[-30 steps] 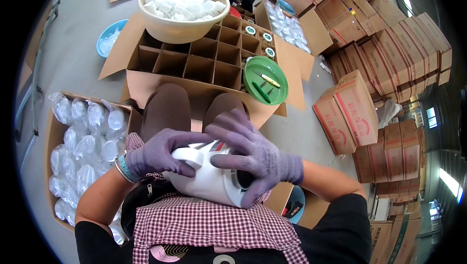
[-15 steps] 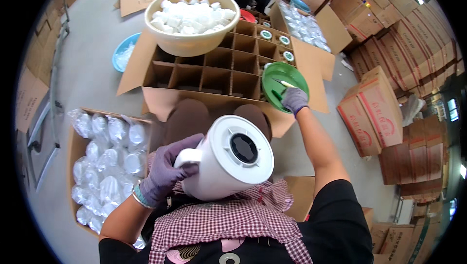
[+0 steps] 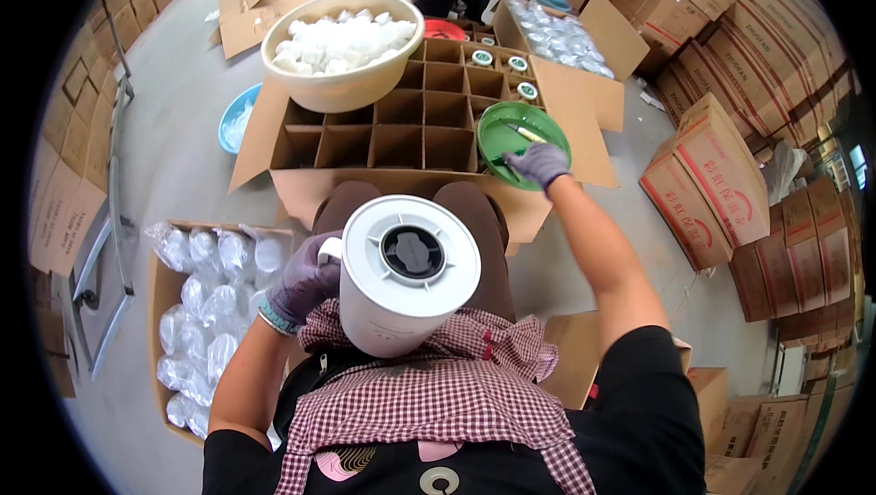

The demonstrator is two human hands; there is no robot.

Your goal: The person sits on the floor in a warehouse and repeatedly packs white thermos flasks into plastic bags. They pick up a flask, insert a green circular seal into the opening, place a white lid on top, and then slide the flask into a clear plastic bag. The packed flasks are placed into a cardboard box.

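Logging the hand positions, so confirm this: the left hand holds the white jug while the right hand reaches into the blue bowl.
Not the blue bowl. The head view shows the right hand in the green dish; the left hand holds the white jug.

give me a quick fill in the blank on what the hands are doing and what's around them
1. The left hand holds a white jug by its ____.
2. The right hand reaches into a round dish coloured ____.
3. The beige bowl of white pieces rests on a divided ____ box.
4. Both hands wear ____ gloves.

Missing words: handle; green; cardboard; purple
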